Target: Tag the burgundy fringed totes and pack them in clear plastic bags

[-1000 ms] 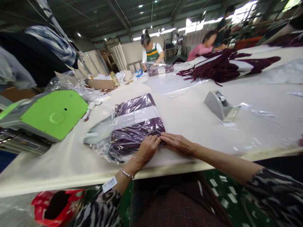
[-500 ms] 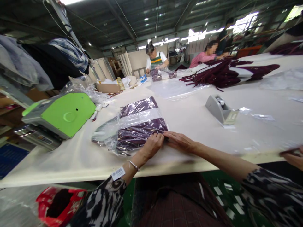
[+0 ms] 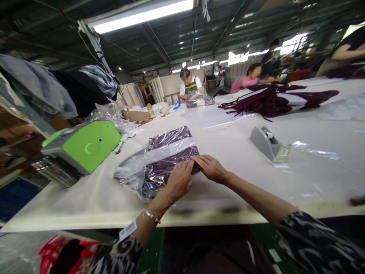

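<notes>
The left hand [image 3: 180, 179], fingers curled, and right hand [image 3: 213, 169], fingers straighter, have stayed at the packet [image 3: 170, 151]'s near right corner, so work there seems unfinished; whether they pinch it is unclear. It lies left of the dispenser [image 3: 269, 146].

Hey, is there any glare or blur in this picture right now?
Head view: white glints streak the plastic bag by the left hand and right hand; head view, top: the tube light burns out to white; head view, right edge: a dark thing on the table is too blurred to identify.
</notes>
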### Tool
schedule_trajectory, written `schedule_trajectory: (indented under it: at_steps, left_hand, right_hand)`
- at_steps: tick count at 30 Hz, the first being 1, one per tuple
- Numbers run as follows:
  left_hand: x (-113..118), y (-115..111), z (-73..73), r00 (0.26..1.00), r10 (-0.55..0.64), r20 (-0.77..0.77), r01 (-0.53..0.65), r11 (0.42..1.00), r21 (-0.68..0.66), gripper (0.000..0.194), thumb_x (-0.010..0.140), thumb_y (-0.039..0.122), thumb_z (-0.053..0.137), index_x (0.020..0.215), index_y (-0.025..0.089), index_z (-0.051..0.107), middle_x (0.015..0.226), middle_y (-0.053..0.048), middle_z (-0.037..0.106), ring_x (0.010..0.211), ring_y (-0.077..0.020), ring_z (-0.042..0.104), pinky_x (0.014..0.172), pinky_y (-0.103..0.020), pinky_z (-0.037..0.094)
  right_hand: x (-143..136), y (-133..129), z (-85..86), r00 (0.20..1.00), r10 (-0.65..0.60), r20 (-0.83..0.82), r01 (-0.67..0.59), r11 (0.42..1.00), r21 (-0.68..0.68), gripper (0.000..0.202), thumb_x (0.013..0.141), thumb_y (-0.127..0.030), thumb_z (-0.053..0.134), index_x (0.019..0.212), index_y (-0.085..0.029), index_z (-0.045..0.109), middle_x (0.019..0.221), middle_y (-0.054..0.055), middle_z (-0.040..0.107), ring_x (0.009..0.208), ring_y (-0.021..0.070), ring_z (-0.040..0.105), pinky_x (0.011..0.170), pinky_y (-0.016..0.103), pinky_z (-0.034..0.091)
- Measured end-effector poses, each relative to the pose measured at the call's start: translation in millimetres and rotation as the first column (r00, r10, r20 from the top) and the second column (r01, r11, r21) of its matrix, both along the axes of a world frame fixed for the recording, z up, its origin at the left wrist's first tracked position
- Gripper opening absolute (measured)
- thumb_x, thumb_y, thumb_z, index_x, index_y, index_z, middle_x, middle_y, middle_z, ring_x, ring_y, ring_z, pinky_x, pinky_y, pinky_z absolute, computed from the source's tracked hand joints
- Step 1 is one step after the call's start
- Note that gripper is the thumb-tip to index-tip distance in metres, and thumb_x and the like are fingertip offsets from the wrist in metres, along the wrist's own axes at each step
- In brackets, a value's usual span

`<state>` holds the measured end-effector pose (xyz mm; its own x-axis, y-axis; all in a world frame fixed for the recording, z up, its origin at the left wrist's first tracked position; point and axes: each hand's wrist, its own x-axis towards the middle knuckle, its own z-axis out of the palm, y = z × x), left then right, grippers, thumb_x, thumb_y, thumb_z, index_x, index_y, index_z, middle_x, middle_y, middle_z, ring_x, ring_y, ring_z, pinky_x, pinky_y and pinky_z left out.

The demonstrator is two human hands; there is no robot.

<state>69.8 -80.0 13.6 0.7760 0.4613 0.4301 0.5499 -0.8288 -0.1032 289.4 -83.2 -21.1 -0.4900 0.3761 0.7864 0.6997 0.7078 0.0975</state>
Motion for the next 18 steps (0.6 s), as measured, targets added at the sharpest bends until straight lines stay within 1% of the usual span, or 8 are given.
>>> schedule_trajectory:
  at_steps: [1,2,4,6,8,11,15,18]
  left_hand:
    - [0.6,-2.0,-1.7,1.000,0.028,0.014,-0.028,0.999,0.030,0.068,0.081,0.014,0.060,0.143,0.010,0.033,0.136,-0.019,0.055,0.123,-0.0295,0.053,0.101,-0.045,0.046]
    - [1.6,-3.1,-3.6,0.998,0.058,0.031,-0.060,0.996,0.067,0.068,0.082,0.015,0.060,0.144,0.011,0.031,0.137,-0.019,0.055,0.123,-0.0300,0.053,0.101,-0.046,0.046]
    - [4.1,-2.0,-6.8,0.992,0.098,0.083,-0.108,0.985,0.137,0.059,0.088,0.016,0.056,0.143,0.012,0.034,0.131,-0.018,0.059,0.116,-0.0284,0.058,0.096,-0.045,0.048]
    - [5.5,1.8,-7.8,0.985,0.095,0.144,-0.120,0.977,0.176,0.048,0.093,0.019,0.053,0.139,0.014,0.039,0.124,-0.015,0.064,0.107,-0.0262,0.062,0.090,-0.041,0.051]
    - [4.9,5.4,-6.7,0.980,0.064,0.190,-0.101,0.976,0.192,0.040,0.096,0.024,0.052,0.135,0.016,0.045,0.120,-0.014,0.066,0.104,-0.0248,0.063,0.089,-0.040,0.052]
    - [2.5,7.2,-4.3,0.973,0.030,0.230,-0.080,0.974,0.212,0.031,0.098,0.026,0.050,0.128,0.019,0.052,0.117,-0.012,0.067,0.104,-0.0230,0.063,0.090,-0.039,0.052]
    - [3.5,6.9,-3.0,0.964,-0.007,0.267,-0.061,0.968,0.243,0.025,0.099,0.022,0.048,0.122,0.019,0.056,0.114,-0.011,0.068,0.102,-0.0218,0.063,0.089,-0.038,0.053]
    - [7.2,8.1,-2.6,0.950,-0.017,0.311,-0.058,0.971,0.232,0.020,0.098,0.022,0.051,0.117,0.018,0.057,0.105,-0.010,0.070,0.096,-0.0217,0.064,0.086,-0.037,0.054]
  right_hand:
    - [-1.2,0.8,3.8,1.000,0.010,-0.010,-0.010,1.000,-0.005,0.049,0.097,-0.010,0.041,0.146,-0.011,0.043,0.128,0.017,0.065,0.114,0.0259,0.062,0.096,0.044,0.055]
    - [-2.7,1.1,7.2,1.000,0.020,-0.019,-0.020,1.000,-0.014,0.051,0.097,-0.011,0.040,0.148,-0.012,0.041,0.128,0.017,0.065,0.114,0.0257,0.063,0.096,0.045,0.055]
    - [-5.9,0.3,12.4,0.999,0.034,-0.037,-0.035,0.998,-0.045,0.055,0.097,-0.011,0.039,0.152,-0.014,0.035,0.129,0.016,0.064,0.114,0.0252,0.063,0.097,0.045,0.055]
    - [-8.7,-1.9,15.6,0.997,0.032,-0.071,-0.038,0.996,-0.083,0.058,0.098,-0.013,0.040,0.155,-0.014,0.029,0.130,0.016,0.064,0.114,0.0251,0.063,0.098,0.044,0.055]
    - [-10.4,-4.5,16.8,0.994,0.022,-0.106,-0.034,0.993,-0.109,0.060,0.099,-0.019,0.046,0.155,-0.014,0.027,0.129,0.016,0.065,0.114,0.0256,0.063,0.098,0.044,0.056]
    - [-11.5,-7.0,15.4,0.994,0.030,-0.108,-0.038,0.996,-0.079,0.063,0.097,-0.028,0.056,0.153,-0.014,0.032,0.127,0.016,0.066,0.114,0.0265,0.063,0.099,0.044,0.056]
    - [-13.4,-6.1,11.5,0.996,0.026,-0.087,-0.025,1.000,0.006,0.056,0.098,-0.023,0.054,0.151,-0.015,0.038,0.127,0.015,0.067,0.115,0.0249,0.064,0.100,0.042,0.054]
    - [-15.0,-4.3,12.4,0.996,-0.017,-0.089,0.019,1.000,0.018,0.048,0.098,-0.023,0.052,0.145,-0.014,0.045,0.124,0.016,0.069,0.112,0.0252,0.065,0.095,0.042,0.055]
